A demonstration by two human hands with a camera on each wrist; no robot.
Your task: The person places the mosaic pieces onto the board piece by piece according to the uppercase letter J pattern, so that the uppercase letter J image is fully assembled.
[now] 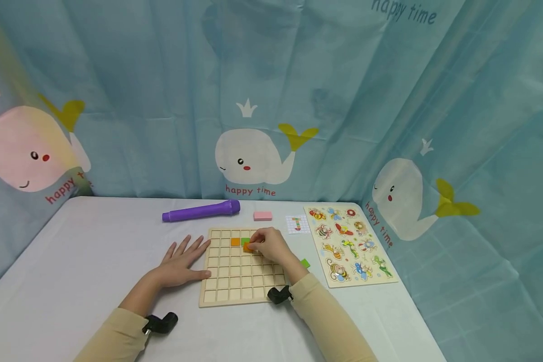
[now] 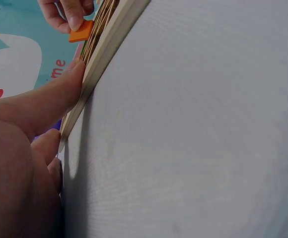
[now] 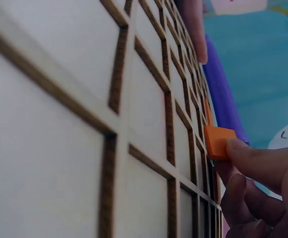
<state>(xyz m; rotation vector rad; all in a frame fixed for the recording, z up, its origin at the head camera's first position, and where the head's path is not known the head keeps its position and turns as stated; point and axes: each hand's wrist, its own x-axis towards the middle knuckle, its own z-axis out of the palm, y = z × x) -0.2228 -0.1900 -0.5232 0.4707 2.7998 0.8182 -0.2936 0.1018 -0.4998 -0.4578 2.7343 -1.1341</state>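
Note:
My right hand (image 1: 273, 245) pinches a small orange square tile (image 3: 218, 141) between thumb and fingers, over the upper part of a wooden grid board (image 1: 223, 295). The tile stands tilted against the grid in the right wrist view. Another orange tile (image 1: 235, 242) lies in a cell of the upper rows, with a green tile (image 1: 245, 241) just right of it. My left hand (image 1: 177, 267) rests at the board's left side, fingers spread, its thumb and fingertips touching the edge. The right hand hides part of the board's upper right.
Behind the board lie a purple microphone-shaped stick (image 1: 201, 210), a pink block (image 1: 262, 216) and a small pattern card (image 1: 297, 224). A picture puzzle board (image 1: 349, 245) with bugs lies right. Another green piece (image 1: 305, 263) shows beside the right forearm. A whale-print curtain (image 1: 172, 151) stands behind.

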